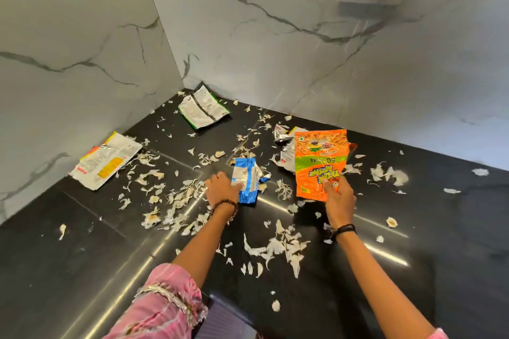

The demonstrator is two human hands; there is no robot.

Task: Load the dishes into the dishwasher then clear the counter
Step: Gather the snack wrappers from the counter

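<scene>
my right hand (pixel 339 195) pinches the orange wrapper (pixel 319 162) by its near edge, lifting it clear. my left hand (pixel 221 187) pinches the blue wrapper (pixel 246 181) at my 12 o'clock on the black counter (pixel 440 228), gathering litter.

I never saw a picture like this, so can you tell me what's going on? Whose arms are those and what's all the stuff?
A person wears a camera on their head, so you look down at their own arms. The black counter is littered with white peel scraps and empty snack wrappers. The right hand grips an orange wrapper. The left hand holds a blue wrapper. A green-edged wrapper lies in the corner, and a yellow and white wrapper lies by the left wall.
</scene>
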